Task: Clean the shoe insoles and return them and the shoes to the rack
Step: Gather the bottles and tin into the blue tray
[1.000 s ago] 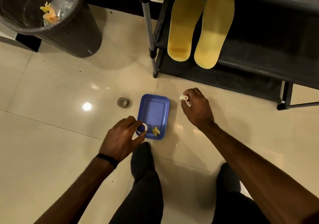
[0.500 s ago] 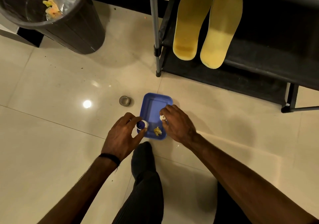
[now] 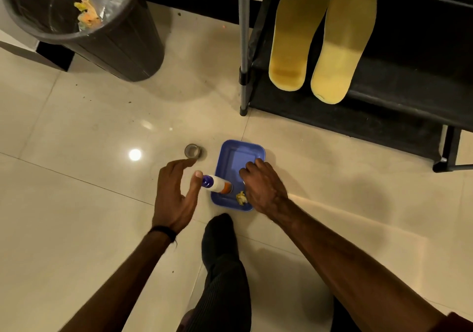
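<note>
Fingers (image 3: 190,164) of left hand (image 3: 174,196) spread, empty, just left of bottle (image 3: 217,184) lying crosswise on tray (image 3: 240,150) rim; right hand (image 3: 263,188) curled in tray, hold unclear.

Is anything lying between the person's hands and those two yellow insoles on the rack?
Nothing visible does. The insoles lean on the black rack, with only bare floor between them and the blue tray where the right hand is busy.

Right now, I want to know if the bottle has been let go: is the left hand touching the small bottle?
Touching. In the head view the left hand is open, but its thumb tip rests against the blue cap of the small bottle, which stands at the blue tray's left edge.
</note>
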